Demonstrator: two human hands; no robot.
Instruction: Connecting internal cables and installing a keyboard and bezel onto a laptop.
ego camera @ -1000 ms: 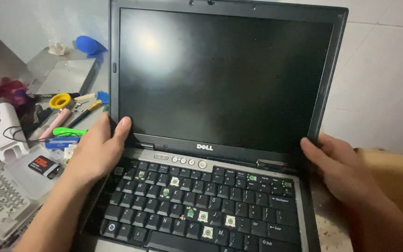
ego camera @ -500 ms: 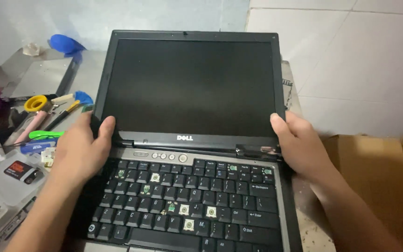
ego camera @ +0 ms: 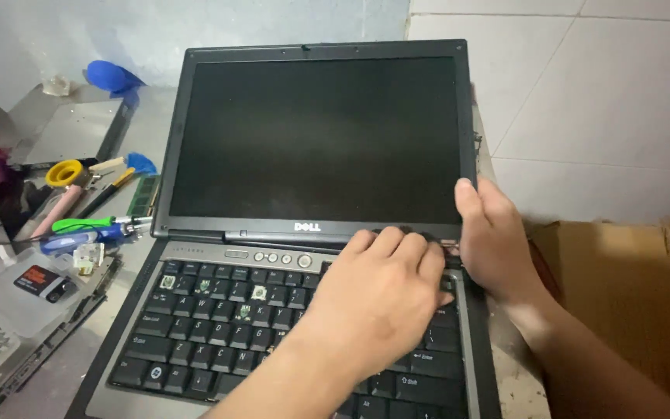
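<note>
A grey worktop (ego camera: 137, 116) is being seen in front of a wall of white tiles (ego camera: 599, 85). An open black laptop with a dark screen and a silver edge round its keys (ego camera: 312, 132) is sitting in the middle of the worktop, lid tipped back.

Both hands are being kept at the right hinge corner of the laptop. The left hand (ego camera: 374, 299) is being laid across the keys, fingers curled and pressing at the strip under the screen. The right hand (ego camera: 494, 240) is being wrapped round the bottom right corner of the lid, thumb on the frame. The corner looks to be held steady this way while the strip is being worked on.

To the left, small tools are lying in a pile, close by for reaching: a yellow tape roll (ego camera: 63, 172), a green-handled screwdriver (ego camera: 87, 225) and a blue plastic pick (ego camera: 110, 76). A brown cardboard box (ego camera: 630, 271) is sitting on the right; what is inside cannot be seen.
</note>
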